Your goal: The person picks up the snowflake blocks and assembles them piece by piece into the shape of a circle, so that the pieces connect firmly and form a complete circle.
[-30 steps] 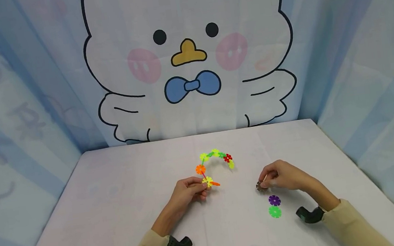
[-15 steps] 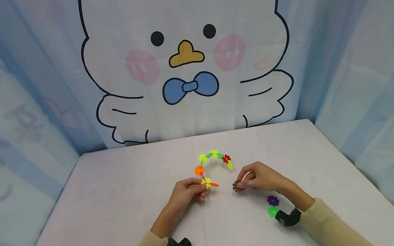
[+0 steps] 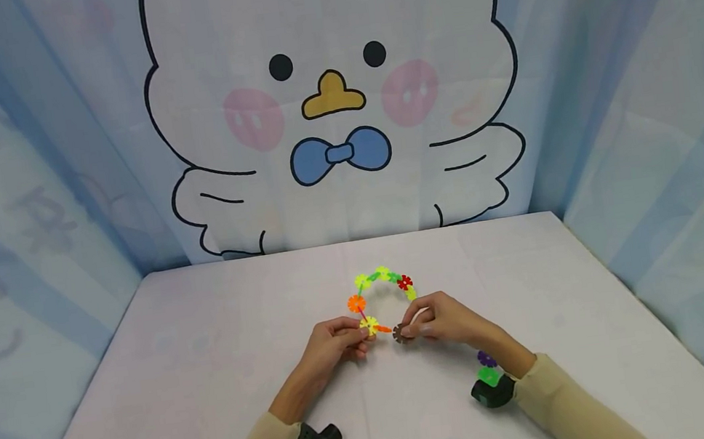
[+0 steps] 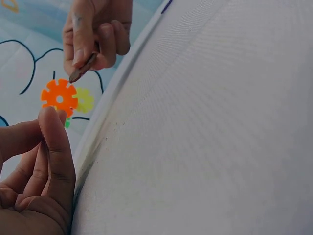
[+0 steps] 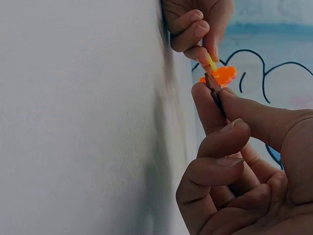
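My left hand [image 3: 333, 343] pinches a yellow notched disc [image 3: 368, 326] at the near end of a curved chain of snowflake-shaped plastic discs [image 3: 383, 273]. An orange disc [image 4: 59, 95] sticks out past the yellow one. Between thumb and index finger, my right hand [image 3: 445, 319] pinches a brown notched disc [image 3: 398, 334]. In the head view its edge is close beside the orange disc; in the right wrist view the brown disc [image 5: 214, 94] overlaps it, and whether they touch I cannot tell. The far end of the chain reaches the right fingers and is partly hidden.
A purple disc [image 3: 485, 358] and a green disc [image 3: 489, 376] lie on the white table [image 3: 220, 323], by the right forearm. Black wrist cameras are worn on both sleeves, the right one [image 3: 493, 392] beside the green disc. Printed curtains stand behind and at both sides.
The right hand has carried the brown disc leftward from beside the purple and green discs to the orange end of the chain. The left hand keeps its hold, almost still.
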Available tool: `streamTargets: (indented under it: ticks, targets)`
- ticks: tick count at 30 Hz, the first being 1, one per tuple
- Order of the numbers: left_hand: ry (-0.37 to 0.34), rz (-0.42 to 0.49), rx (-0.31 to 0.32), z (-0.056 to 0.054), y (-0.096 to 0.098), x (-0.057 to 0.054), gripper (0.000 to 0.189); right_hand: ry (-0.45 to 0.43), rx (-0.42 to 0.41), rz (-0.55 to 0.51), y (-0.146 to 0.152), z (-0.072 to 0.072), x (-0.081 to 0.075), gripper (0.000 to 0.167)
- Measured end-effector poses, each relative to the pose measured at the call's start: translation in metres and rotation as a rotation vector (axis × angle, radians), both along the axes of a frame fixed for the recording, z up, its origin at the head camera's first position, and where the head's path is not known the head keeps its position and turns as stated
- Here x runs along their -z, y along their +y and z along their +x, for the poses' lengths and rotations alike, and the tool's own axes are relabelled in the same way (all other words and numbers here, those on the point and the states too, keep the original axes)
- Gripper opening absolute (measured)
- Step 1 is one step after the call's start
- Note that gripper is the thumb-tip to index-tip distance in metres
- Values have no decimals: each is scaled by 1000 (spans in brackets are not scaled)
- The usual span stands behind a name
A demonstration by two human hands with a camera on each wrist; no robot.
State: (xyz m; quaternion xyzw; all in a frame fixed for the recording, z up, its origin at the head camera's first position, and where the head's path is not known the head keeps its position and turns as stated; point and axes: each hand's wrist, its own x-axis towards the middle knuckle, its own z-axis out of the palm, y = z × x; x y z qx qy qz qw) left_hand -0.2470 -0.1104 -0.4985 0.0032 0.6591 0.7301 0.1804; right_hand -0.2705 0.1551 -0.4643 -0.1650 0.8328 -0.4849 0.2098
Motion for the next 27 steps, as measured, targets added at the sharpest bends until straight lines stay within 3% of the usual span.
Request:
streamTargets:
  ticks: [27]
  targets:
    - [9, -6, 6, 0, 0, 1, 22, -69, 86, -49, -12, 5, 7, 21]
